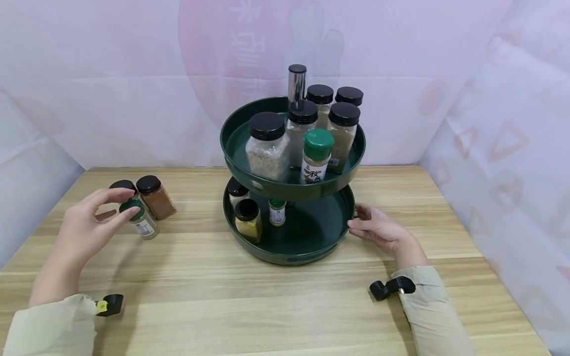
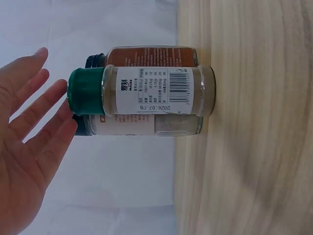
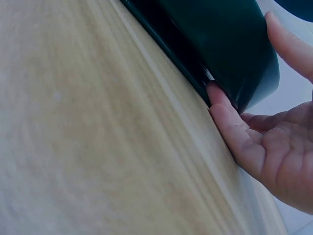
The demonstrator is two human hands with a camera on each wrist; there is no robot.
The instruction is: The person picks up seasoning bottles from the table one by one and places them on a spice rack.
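On the left, a spice shaker with a green cap stands upright in front of two black-capped spice jars. My left hand reaches over it, thumb and fingers spread around the cap; in the left wrist view the fingertips are right at the green cap. A dark green two-tier spice rack stands in the middle. My right hand grips the right edge of its lower tier. In the right wrist view, the thumb lies at the rim of the tier and the fingertips tuck under its bottom edge.
The upper tier carries several black-capped jars and a green-capped shaker around a metal post. Jars and a small green-capped shaker stand in the lower tier. A reddish-brown spice jar stands on the wooden table.
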